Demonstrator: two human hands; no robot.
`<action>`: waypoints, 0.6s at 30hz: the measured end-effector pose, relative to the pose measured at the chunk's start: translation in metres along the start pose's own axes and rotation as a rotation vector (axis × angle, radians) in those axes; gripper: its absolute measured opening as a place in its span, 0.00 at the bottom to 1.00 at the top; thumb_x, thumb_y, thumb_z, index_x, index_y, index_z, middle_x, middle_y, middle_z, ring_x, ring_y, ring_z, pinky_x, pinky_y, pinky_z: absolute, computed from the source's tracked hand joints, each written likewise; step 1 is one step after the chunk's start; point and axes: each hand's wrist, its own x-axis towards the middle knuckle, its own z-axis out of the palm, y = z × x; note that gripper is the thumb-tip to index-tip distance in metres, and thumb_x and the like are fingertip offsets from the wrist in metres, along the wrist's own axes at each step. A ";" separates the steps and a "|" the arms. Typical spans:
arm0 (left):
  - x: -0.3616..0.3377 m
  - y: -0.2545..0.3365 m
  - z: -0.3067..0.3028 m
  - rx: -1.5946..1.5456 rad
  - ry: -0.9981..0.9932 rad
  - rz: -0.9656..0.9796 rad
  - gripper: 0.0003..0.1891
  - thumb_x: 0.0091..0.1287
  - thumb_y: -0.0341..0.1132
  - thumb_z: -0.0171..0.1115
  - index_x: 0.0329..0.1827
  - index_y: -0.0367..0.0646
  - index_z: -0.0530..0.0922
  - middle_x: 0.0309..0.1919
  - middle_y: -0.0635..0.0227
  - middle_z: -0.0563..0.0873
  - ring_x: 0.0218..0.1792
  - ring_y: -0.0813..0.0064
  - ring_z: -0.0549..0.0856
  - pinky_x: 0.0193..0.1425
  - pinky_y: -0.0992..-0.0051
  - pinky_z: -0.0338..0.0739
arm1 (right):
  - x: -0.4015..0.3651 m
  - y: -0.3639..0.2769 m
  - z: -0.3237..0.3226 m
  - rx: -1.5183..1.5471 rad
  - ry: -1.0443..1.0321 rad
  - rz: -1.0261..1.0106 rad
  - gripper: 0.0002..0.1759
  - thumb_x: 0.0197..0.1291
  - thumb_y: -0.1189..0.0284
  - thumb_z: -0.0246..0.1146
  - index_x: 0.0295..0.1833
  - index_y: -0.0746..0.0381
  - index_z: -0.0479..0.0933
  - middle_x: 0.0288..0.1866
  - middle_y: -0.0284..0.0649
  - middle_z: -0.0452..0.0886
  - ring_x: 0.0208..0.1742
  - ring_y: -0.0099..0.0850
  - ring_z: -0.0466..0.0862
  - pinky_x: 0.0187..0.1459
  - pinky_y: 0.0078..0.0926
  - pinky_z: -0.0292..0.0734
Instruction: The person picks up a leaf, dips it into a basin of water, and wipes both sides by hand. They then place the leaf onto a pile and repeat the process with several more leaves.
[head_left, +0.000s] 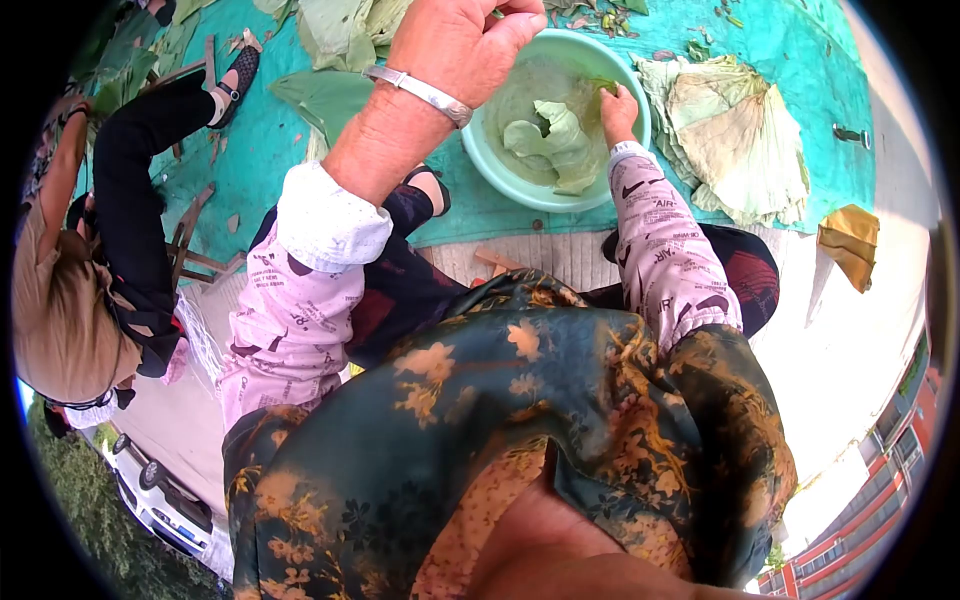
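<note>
A pale green basin (641, 122) of cloudy water stands on the green sheet in front of me. Large green leaf pieces (552, 142) lie in the water, partly folded. My right hand (619, 112) is closed at the basin's right side, its fingers pinching a green leaf edge (598, 86). Above the basin's left rim, my left hand (455, 48), with a silver bracelet (425, 92) at the wrist, is closed. A small bit of green shows between its fingers, but the top of the frame cuts off the rest.
Dried, pale leaves (735, 135) are stacked right of the basin. More green leaves (325, 100) lie to the left on the green sheet (270, 50). A folded yellow-brown piece (850, 245) rests on the pavement. Another person (90, 290) sits at left near a wooden stool (190, 240).
</note>
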 end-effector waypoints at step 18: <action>0.022 -0.033 0.006 0.068 0.120 0.174 0.05 0.51 0.31 0.58 0.27 0.39 0.78 0.20 0.65 0.80 0.23 0.76 0.78 0.30 0.76 0.73 | -0.006 -0.078 -0.099 0.168 -0.235 -0.366 0.11 0.51 0.71 0.61 0.40 0.63 0.77 0.29 0.35 0.80 0.28 0.20 0.75 0.33 0.19 0.71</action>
